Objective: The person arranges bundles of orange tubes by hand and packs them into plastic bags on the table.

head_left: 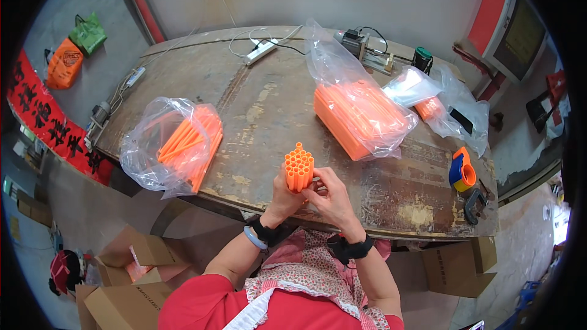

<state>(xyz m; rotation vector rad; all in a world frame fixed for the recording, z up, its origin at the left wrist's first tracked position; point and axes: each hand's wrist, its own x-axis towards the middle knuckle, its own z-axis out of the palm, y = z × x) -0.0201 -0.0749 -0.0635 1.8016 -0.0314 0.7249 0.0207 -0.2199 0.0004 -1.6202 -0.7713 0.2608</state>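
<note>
A bundle of thin orange plastic tubes (299, 168) stands upright over the table's near edge, its open round ends facing up. My left hand (282, 199) is closed round its left side. At the bundle's lower right, my right hand (331, 199) grips with thumb and fingers bent against the tubes. One tube at the back sticks up above the others. To the left, a clear plastic bag (147, 157) lies open with loose orange tubes (183, 137) in and beside it. Farther right, a bigger clear bag is packed with orange tubes (361, 116).
On the worn wooden table (263, 116) are a power strip (262, 52), a small motor device (361, 46), a dark phone (460, 120), a blue and orange tape dispenser (463, 174) and a black clamp (474, 206). Cardboard boxes (131, 302) stand below at the left, another box (455, 267) at the right.
</note>
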